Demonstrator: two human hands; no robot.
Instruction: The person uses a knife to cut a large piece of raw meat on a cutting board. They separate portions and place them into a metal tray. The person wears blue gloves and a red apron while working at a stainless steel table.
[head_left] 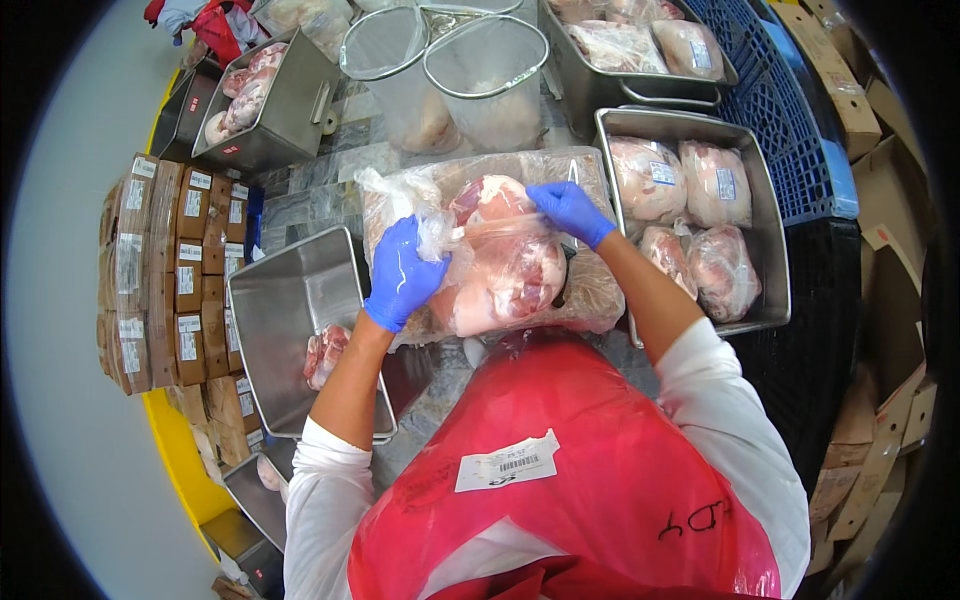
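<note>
The large cut of raw meat [510, 275] lay before the person's chest on a flat block covered in clear plastic [592, 292], between the left metal tub [280, 275] and the right metal tub [777, 210]. A clear plastic bag [436, 232] stretched over the upper part of the meat and bunched at its left side. The left hand [405, 275], in a blue glove, had its fingers curled around that bunch (the back of the glove hid how the thumb sat). The right hand [572, 210], gloved alike, had its fingers pinching the plastic near the meat's upper right edge.

As far as could be judged, the handling of this cut was only partly done: the bag looked loose and drawn taut between the two hands, but it was not yet clear of the meat. Whether the lower part was bare or under thin film could not be told. In the right metal tub four bagged cuts [716, 185] sat with their wrapping on, so these appeared untouched. The left metal tub held a smaller reddish piece [326, 355], seemingly without a bag, with much bare metal around it.
</note>
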